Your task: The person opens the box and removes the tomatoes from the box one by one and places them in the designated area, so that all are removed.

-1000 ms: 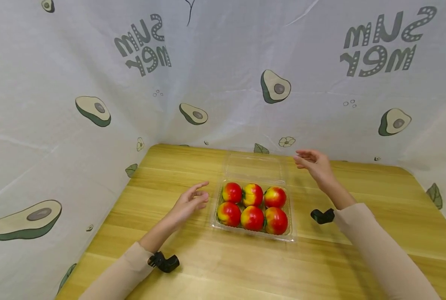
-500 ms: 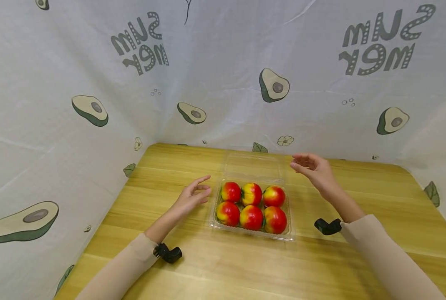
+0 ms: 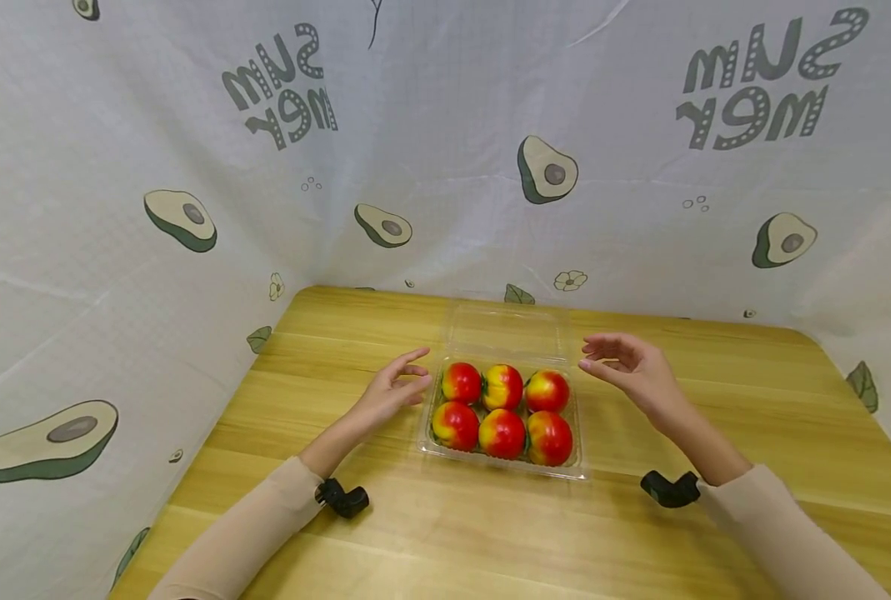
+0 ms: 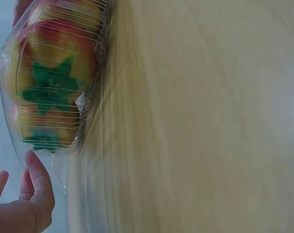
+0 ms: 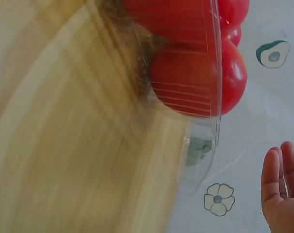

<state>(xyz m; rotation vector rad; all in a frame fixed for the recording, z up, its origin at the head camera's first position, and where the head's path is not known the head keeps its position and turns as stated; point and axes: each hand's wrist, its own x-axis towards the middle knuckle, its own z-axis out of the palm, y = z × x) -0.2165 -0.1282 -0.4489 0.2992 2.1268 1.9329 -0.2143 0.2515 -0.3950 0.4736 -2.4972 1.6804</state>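
A clear plastic clamshell box [image 3: 580, 473] lies on the table, its see-through lid [image 3: 507, 332] folded back toward the wall. Several glossy red-and-yellow round fruits [image 3: 503, 433] fill it in two rows; green star-shaped leaf caps [image 4: 52, 85] show through its side in the left wrist view. My left hand [image 3: 387, 398] hovers at the box's left side with loosely bent fingers, fingertips close to the rim. To the right of the box, my right hand [image 3: 634, 372] is raised with relaxed fingers near the hinge end. Neither hand holds anything.
The wooden table [image 3: 475, 542] runs back to a white cloth [image 3: 445, 125] printed with avocados and lettering, which hangs behind and along the left. Black camera mounts [image 3: 346, 500] sit at both wrists.
My left hand has edged right and slightly away from me, closer to the box. My right hand has come down and nearer to me. The box and fruits stay in place.
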